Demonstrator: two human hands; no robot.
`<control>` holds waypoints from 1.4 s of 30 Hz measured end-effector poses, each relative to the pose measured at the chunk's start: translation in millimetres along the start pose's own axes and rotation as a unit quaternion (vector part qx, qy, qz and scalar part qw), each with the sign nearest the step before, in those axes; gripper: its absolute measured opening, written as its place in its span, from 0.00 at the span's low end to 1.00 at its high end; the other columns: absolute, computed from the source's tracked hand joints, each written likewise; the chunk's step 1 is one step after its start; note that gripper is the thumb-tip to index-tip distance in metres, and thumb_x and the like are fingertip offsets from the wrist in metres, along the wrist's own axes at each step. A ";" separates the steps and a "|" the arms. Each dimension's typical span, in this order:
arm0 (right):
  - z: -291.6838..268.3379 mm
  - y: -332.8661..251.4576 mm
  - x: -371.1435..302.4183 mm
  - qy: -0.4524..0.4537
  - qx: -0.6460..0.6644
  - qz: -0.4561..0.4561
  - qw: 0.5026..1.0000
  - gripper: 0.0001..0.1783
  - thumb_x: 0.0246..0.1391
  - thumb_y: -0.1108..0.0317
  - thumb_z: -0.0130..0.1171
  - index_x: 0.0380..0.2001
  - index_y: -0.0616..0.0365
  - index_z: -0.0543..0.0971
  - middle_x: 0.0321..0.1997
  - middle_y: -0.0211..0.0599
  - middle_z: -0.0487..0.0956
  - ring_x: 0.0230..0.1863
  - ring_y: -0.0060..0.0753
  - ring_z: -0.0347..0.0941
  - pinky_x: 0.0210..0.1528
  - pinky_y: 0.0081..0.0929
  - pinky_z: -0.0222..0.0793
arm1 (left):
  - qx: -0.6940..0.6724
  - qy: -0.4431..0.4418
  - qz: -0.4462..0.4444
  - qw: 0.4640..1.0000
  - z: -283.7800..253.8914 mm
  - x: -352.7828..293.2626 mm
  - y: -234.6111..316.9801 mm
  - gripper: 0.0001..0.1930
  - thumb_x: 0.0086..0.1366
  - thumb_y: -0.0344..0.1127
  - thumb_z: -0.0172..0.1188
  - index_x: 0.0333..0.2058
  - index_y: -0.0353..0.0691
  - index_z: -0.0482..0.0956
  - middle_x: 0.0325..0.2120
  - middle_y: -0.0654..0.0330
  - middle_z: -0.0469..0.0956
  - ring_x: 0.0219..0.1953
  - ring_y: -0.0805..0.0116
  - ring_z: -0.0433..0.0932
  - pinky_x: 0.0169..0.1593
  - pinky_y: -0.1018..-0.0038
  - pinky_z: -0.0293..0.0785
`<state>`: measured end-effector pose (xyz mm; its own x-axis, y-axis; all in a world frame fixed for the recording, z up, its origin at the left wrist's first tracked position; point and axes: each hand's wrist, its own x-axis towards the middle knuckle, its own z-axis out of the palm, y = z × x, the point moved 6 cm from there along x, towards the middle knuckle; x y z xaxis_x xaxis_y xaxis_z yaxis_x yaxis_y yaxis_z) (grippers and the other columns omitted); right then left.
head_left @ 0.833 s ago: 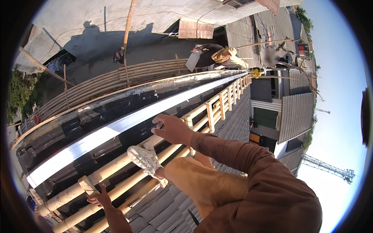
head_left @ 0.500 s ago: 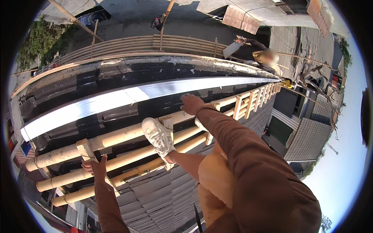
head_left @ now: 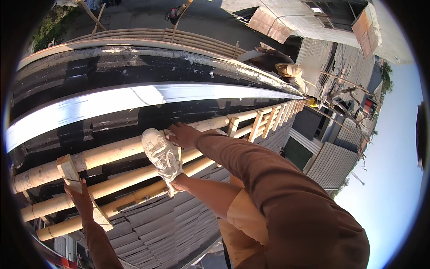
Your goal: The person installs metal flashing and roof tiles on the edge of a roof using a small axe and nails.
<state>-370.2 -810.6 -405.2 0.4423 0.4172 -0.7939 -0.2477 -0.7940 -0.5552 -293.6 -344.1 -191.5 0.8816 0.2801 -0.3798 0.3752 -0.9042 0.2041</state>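
Observation:
My left hand [head_left: 81,198] grips a flat wooden crosspiece [head_left: 67,168] fixed across several bamboo poles at the left. The thickest bamboo pole [head_left: 109,152] runs along the dark tiled roof [head_left: 114,126]. Right beside my pale laced shoe [head_left: 162,157], my right hand [head_left: 184,135] is closed over another wooden crosspiece at this pole; its fingers partly hide the wood. My shoe stands on the poles between my two hands. A long shiny metal strip [head_left: 107,101] lies along the roof beyond them.
A slatted wooden ladder-like run [head_left: 264,122] continues to the far right. Grey tiles [head_left: 152,228] slope down below the poles. Past the roof ridge stand a bamboo railing [head_left: 134,34] and a person in a hat [head_left: 286,70]. A dead branch [head_left: 345,101] rises at the right.
My right hand has come down and left from the air onto the wood beside my shoe. My left hand stays on its crosspiece. The view has shifted, moving the scene left.

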 end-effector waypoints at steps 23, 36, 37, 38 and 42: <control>36.9 4.4 36.8 0.033 -0.087 -0.011 0.996 0.26 0.70 0.56 0.47 0.61 0.66 0.69 0.63 0.56 0.70 0.67 0.58 0.63 0.66 0.47 0.69 | -0.009 0.010 0.008 1.000 14.6 21.7 -41.0 0.37 0.72 0.48 0.61 0.67 0.28 0.56 0.59 0.40 0.64 0.64 0.41 0.66 0.66 0.53 0.64; -5.1 -13.1 -13.6 0.068 0.128 0.099 0.984 0.29 0.68 0.53 0.48 0.63 0.62 0.67 0.67 0.57 0.65 0.66 0.58 0.67 0.67 0.48 0.69 | 0.010 0.039 0.007 0.999 12.8 23.9 -47.4 0.38 0.72 0.49 0.61 0.68 0.30 0.57 0.61 0.39 0.65 0.62 0.42 0.68 0.64 0.53 0.66; -4.0 -13.1 -13.5 0.077 0.122 0.086 0.986 0.28 0.69 0.53 0.48 0.62 0.63 0.68 0.64 0.59 0.66 0.64 0.59 0.68 0.65 0.48 0.70 | 0.018 0.044 0.011 0.999 15.3 29.2 -60.7 0.38 0.72 0.50 0.61 0.68 0.31 0.56 0.63 0.40 0.63 0.64 0.43 0.66 0.65 0.53 0.65; -3.2 -14.1 -12.3 0.084 0.114 0.071 0.987 0.27 0.69 0.54 0.48 0.60 0.64 0.68 0.62 0.60 0.68 0.62 0.60 0.70 0.64 0.48 0.71 | 0.025 0.049 0.010 0.998 17.6 30.5 -75.4 0.39 0.72 0.51 0.60 0.69 0.31 0.55 0.64 0.40 0.62 0.65 0.43 0.64 0.67 0.54 0.63; -0.2 -13.1 -8.0 0.107 0.126 0.060 0.984 0.28 0.67 0.52 0.49 0.58 0.65 0.70 0.60 0.59 0.69 0.63 0.59 0.69 0.64 0.49 0.71 | 0.051 0.090 0.011 0.995 17.4 38.3 -109.2 0.36 0.73 0.49 0.61 0.68 0.33 0.58 0.61 0.42 0.67 0.64 0.47 0.66 0.66 0.56 0.64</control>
<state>-370.3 -803.7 -391.5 0.5614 0.2024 -0.8024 -0.5038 -0.6856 -0.5254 -305.8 -240.2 -244.1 0.9300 0.3046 -0.2057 0.3320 -0.9363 0.1147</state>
